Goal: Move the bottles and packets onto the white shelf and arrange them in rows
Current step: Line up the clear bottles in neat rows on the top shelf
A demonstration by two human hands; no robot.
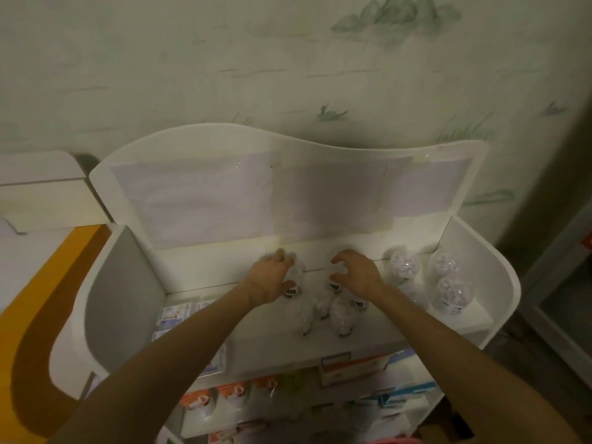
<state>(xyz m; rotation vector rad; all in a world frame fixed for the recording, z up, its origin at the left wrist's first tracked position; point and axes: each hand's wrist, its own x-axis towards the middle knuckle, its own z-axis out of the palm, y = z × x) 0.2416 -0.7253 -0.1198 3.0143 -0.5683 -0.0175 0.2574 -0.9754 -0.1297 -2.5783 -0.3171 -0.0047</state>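
Note:
A white shelf (205, 270) with a wavy back panel stands against the wall. On its top tier, my left hand (269, 277) is closed around a clear bottle (296, 277), which looks blurred. My right hand (358, 274) grips another clear bottle (338, 270) beside it. Two more clear bottles (341, 315) stand just in front, between my wrists. Further right, three clear bottles (404, 264) stand near the shelf's right wall. The left half of the top tier holds nothing.
Lower tiers hold white packets (174, 315) at left, an orange-and-white box (352, 368), orange pouches (230, 395) and blue boxes (407, 394). A cream cabinet (45, 193) and an orange-edged surface (38, 302) lie to the left. The painted wall is directly behind.

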